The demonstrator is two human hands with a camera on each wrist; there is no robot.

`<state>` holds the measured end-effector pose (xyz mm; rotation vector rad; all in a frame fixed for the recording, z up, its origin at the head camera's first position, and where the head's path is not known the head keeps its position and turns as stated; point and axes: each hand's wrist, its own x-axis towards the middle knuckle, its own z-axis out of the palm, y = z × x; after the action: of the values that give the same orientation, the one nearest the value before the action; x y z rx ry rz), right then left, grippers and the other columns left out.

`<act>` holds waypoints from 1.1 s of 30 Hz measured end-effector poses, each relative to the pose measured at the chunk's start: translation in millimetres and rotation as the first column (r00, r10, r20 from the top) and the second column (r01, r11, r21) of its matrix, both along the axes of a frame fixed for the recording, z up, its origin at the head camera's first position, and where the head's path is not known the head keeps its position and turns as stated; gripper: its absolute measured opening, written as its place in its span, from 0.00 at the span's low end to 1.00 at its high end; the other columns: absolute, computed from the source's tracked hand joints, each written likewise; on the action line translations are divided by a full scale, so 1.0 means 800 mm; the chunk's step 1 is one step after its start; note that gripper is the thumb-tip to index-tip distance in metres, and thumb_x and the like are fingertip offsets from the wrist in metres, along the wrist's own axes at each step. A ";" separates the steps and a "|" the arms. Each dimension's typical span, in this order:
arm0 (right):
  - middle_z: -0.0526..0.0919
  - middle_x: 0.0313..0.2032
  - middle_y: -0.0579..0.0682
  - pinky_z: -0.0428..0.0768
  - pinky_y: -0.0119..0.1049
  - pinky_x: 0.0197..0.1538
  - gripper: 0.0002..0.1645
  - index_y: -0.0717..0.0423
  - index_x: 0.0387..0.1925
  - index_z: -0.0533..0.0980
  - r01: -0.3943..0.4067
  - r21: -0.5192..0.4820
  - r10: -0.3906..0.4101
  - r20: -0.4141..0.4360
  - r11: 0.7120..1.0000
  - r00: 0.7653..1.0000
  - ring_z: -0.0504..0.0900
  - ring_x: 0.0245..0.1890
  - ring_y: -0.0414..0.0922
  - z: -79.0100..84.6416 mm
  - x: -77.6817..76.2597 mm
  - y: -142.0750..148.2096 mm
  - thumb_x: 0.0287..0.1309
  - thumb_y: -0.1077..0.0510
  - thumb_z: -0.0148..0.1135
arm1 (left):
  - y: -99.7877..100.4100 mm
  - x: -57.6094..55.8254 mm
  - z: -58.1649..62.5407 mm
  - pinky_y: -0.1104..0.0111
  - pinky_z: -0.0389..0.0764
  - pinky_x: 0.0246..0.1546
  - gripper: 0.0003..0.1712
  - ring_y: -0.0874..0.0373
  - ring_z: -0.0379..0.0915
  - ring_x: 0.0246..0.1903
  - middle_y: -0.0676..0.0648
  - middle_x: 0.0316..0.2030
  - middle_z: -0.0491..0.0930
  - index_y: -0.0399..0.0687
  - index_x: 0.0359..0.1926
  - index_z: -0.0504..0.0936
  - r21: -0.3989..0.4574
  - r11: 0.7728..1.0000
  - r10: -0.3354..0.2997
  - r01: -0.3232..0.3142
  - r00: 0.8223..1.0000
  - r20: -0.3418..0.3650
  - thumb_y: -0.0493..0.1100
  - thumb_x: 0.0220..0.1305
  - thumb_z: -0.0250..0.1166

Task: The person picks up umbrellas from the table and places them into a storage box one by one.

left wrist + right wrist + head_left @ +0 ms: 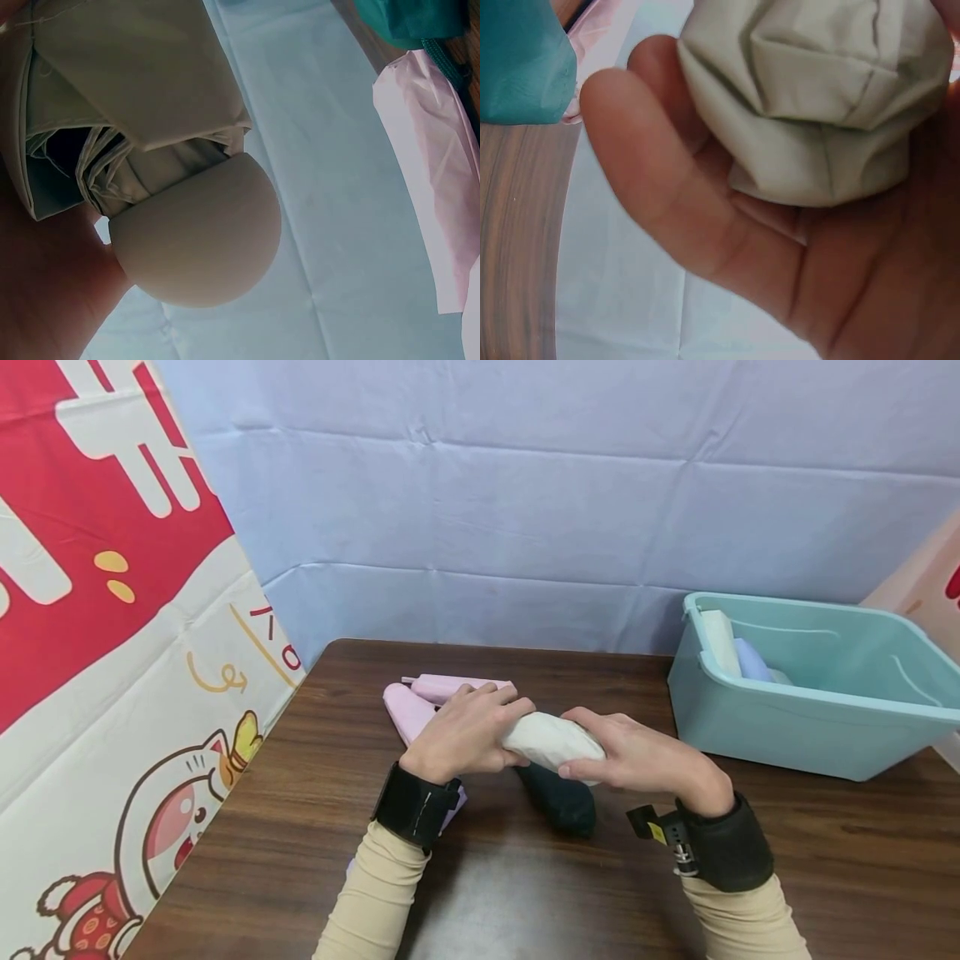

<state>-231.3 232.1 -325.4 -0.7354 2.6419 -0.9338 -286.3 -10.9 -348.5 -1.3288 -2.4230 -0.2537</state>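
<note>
A cream folded umbrella [553, 740] is held by both hands above the table, lying roughly crosswise. My left hand [474, 729] grips its left end, where the left wrist view shows a smooth rounded handle [199, 236] below loose cloth folds. At the other end my right hand [628, 752] holds it between thumb and fingers, with the bunched cloth [817, 112] against the palm. Under the hands lies a dark green folded umbrella [562, 802]. Two pink folded umbrellas, one lengthwise [408, 714] and one crosswise [457, 686], lie behind the left hand, partly covered by it.
A light teal plastic bin [795, 727] stands at the table's back right, with a cream item [720, 642] and a periwinkle item [752, 660] at its left side. Something purple [455, 806] shows beside the left wrist. Pale blue cloth [525, 527] hangs behind the wooden table [247, 860].
</note>
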 end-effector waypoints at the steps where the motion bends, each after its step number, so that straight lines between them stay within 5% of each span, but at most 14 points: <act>1: 0.79 0.42 0.53 0.81 0.39 0.30 0.33 0.62 0.63 0.66 -0.002 -0.005 0.002 -0.006 1.000 1.000 0.79 0.32 0.43 0.001 0.000 0.000 0.68 0.47 0.64 | 0.000 0.000 0.000 0.59 0.76 0.40 0.28 0.54 0.76 0.44 0.51 0.42 0.79 0.52 0.48 0.81 0.001 1.000 0.002 -0.002 1.000 -0.002 0.55 0.48 0.81; 14: 0.80 0.47 0.49 0.77 0.43 0.41 0.26 0.57 0.63 0.70 -0.002 -0.023 -0.003 -0.226 1.000 0.974 0.77 0.41 0.44 0.006 -0.008 0.007 0.70 0.51 0.63 | -0.001 -0.001 0.010 0.55 0.76 0.46 0.34 0.52 0.77 0.44 0.49 0.43 0.80 0.53 0.55 0.80 0.031 0.995 0.092 -0.090 0.992 -0.091 0.59 0.50 0.79; 23: 0.80 0.47 0.49 0.77 0.43 0.43 0.25 0.55 0.65 0.70 0.016 -0.045 -0.025 -0.207 0.999 0.978 0.78 0.42 0.44 0.004 -0.010 0.023 0.71 0.52 0.62 | -0.004 -0.005 0.011 0.57 0.77 0.45 0.32 0.53 0.76 0.46 0.49 0.46 0.79 0.54 0.57 0.79 0.057 0.991 0.120 -0.118 0.992 -0.034 0.59 0.54 0.78; 33: 0.81 0.45 0.47 0.77 0.40 0.42 0.23 0.53 0.62 0.72 0.029 -0.030 -0.037 -0.277 0.999 0.960 0.78 0.40 0.43 0.009 -0.015 0.041 0.70 0.54 0.63 | -0.012 -0.013 0.015 0.58 0.78 0.43 0.32 0.52 0.76 0.47 0.48 0.50 0.79 0.52 0.58 0.80 0.096 0.984 0.152 -0.150 0.988 -0.010 0.56 0.55 0.78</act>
<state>-243.2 264.6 -318.4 -0.8903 2.8955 -0.9363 -296.3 -20.2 -336.1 -1.0962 -2.4502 -0.3114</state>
